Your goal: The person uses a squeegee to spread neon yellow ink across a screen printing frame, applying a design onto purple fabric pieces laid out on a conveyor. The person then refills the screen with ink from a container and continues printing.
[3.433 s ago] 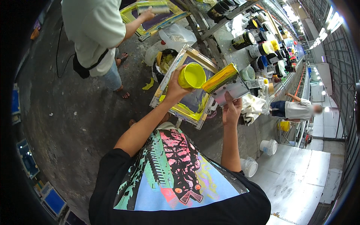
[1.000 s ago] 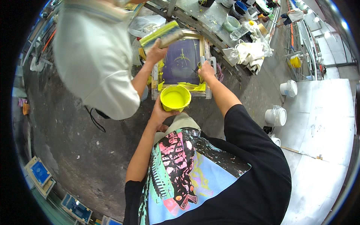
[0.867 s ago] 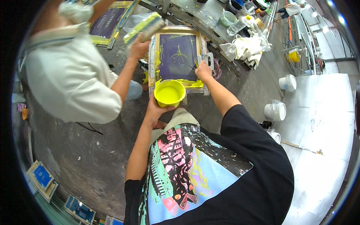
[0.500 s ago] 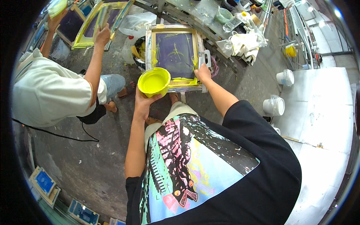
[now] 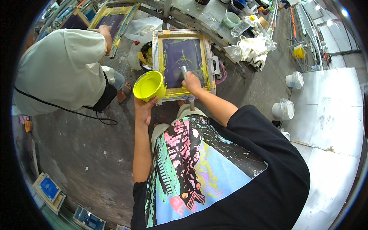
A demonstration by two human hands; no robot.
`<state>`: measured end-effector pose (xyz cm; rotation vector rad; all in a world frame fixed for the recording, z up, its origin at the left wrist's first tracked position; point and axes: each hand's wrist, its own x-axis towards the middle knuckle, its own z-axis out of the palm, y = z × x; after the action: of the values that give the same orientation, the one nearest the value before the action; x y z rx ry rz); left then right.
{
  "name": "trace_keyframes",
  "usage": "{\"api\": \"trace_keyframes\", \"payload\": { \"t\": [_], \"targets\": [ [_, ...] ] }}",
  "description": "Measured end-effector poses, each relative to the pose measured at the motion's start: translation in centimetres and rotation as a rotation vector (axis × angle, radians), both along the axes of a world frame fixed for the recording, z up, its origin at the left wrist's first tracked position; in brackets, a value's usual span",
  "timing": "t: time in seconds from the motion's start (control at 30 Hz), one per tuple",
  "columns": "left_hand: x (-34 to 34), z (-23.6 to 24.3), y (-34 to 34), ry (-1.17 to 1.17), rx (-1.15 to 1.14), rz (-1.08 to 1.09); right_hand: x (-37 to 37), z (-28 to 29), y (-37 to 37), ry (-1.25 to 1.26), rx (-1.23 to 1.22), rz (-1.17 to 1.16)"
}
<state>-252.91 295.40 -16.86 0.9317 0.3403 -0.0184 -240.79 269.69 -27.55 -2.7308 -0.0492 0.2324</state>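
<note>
My left hand (image 5: 143, 109) grips a bright yellow tub (image 5: 161, 91) from beneath, its open top tilted into view, with yellow ink (image 5: 147, 85) inside. My right hand (image 5: 192, 82) is closed around a silver-grey handle (image 5: 184, 72), probably of a scraper; its working end is blurred. That hand is over the lower part of a wooden-framed printing screen (image 5: 182, 55). Yellow ink smears the purple mesh, thickest along the lower edge. The tub is beside the frame's lower left corner.
A co-worker in a pale shirt (image 5: 69, 69) bends over another screen (image 5: 115, 19) at left. Behind my screen, a bench (image 5: 207, 15) carries tubs, a clear bottle (image 5: 240, 28) and white gloves (image 5: 251, 48). A dark bucket (image 5: 145, 55) stands at its left. White buckets (image 5: 283, 110) stand at right.
My right hand has moved left from the screen's right edge to over its lower middle, and the handle now shows. The co-worker has leaned forward; their yellow tub and tool are out of sight.
</note>
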Motion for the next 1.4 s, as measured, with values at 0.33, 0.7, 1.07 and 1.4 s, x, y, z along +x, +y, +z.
{"api": "trace_keyframes", "payload": {
  "t": [0.33,0.7,1.07,1.4],
  "targets": [
    [-0.9,-0.6,1.9,0.054,0.008,0.085,-5.8,-0.5,-1.6,-0.120,-0.163,0.844],
    [-2.3,-0.4,2.6,0.068,-0.021,0.198,-0.6,4.6,-3.5,-0.182,-0.079,0.752],
    [-2.3,2.3,1.5,0.083,0.067,0.197,18.0,1.7,-0.3,-0.208,-0.058,0.428],
    [-0.6,2.2,0.1,0.039,0.013,0.137,5.7,-1.8,-5.6,-0.118,-0.114,0.511]
  ]
}}
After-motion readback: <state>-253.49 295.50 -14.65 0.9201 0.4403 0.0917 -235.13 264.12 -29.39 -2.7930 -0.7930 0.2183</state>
